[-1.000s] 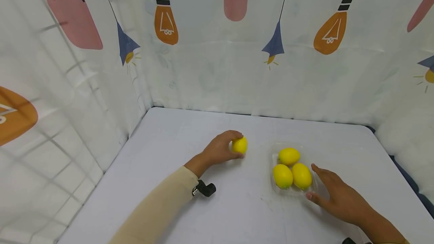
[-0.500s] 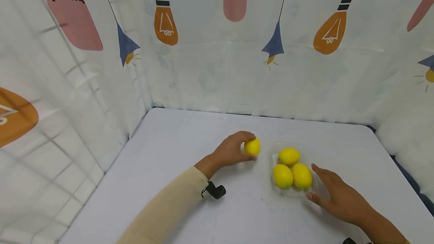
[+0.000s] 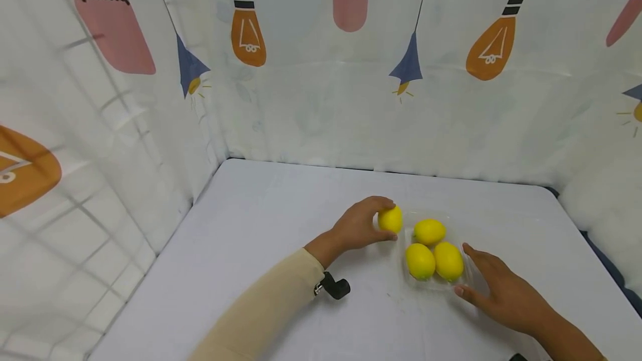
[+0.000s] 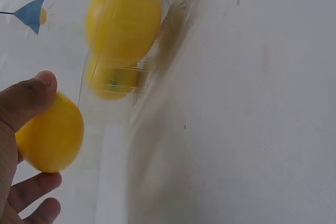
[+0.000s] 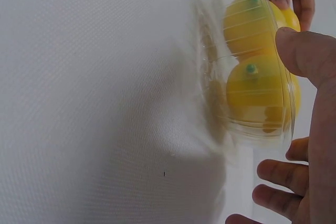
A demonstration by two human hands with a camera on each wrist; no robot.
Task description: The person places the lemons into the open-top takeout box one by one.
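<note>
My left hand (image 3: 362, 224) pinches a yellow lemon (image 3: 390, 219) between thumb and fingers, just left of a clear plastic container (image 3: 410, 282). In the left wrist view the held lemon (image 4: 51, 134) shows beside the container's wall. Three more lemons (image 3: 420, 261) lie inside the container, one at the back and two in front. My right hand (image 3: 506, 293) is at the container's right side, thumb and fingers spread apart. From the right wrist view, the thumb (image 5: 304, 51) overlaps the container's rim and the other fingers are extended near its end.
A white table (image 3: 281, 199) carries the container right of its middle. White curtains (image 3: 311, 110) printed with lamps and bulbs close off the back and sides. A black wrist camera (image 3: 335, 287) sticks out from the left sleeve.
My left hand has moved right with the lemon, from the table's middle to the container's left edge. The right hand and the three lemons in the container have stayed in place.
</note>
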